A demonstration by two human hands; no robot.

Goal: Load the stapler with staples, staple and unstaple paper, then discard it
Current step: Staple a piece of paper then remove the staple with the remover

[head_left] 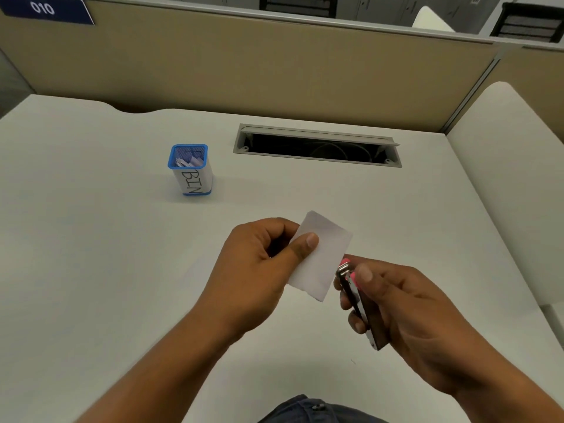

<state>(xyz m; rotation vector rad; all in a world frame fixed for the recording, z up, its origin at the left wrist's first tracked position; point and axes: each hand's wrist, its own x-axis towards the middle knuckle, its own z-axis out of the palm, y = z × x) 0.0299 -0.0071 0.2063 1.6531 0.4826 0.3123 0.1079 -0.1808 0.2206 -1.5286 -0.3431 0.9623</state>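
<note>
The left hand (259, 264) pinches a small white paper slip (323, 254) between thumb and curled fingers, above the middle of the white tabletop (91, 239). The right hand (406, 306) grips a slim pink and metal stapler (355, 296), its metal tip touching the slip's edge. A blue mesh cup labelled BIN (190, 169) stands toward the tabletop's far edge, well apart from both hands.

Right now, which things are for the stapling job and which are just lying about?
For the job: paper, pinched by the left hand; stapler, gripped by the right hand; bin, with paper scraps inside.
Just lying about: open cable slot in the desk; blue sign on the partition.
</note>
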